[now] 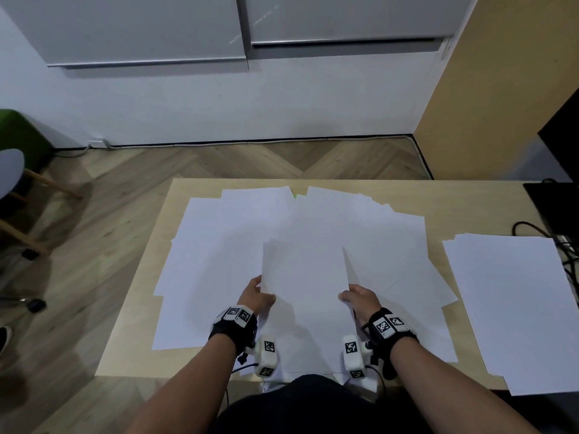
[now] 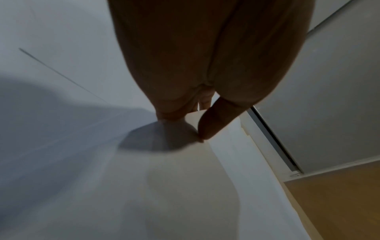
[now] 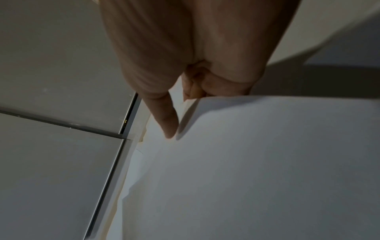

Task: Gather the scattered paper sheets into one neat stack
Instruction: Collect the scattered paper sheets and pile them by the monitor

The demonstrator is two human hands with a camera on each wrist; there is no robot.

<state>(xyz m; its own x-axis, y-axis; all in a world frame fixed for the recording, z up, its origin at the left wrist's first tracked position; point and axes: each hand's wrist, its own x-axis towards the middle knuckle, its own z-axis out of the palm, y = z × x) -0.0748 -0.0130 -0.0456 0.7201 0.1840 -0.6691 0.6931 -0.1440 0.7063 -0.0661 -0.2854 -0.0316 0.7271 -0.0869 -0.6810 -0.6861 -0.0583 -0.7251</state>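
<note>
A small bundle of sheets point(image 1: 305, 283) is pinched upright at its side edges by left hand point(image 1: 255, 297) and right hand point(image 1: 360, 297) above the scattered paper point(image 1: 391, 245) (table-wide), best squared by tapping edges down evenly.

Plain white rectangular paper sheets point(image 1: 313, 220) are covering most of the pale beige wooden table point(image 1: 141, 308), no print showing. Second white paper pile point(image 1: 513, 302) is sitting at 3 o'clock. Black fabric wrist straps point(image 1: 233, 332) are showing black-and-white square tag patterns. Light brown herringbone wood floor point(image 1: 250, 161) is running at 12 o'clock. Green rounded seat point(image 1: 22, 133) is showing at 10 o'clock. Grey flat cabinet fronts point(image 1: 141, 26) are showing up top.
</note>
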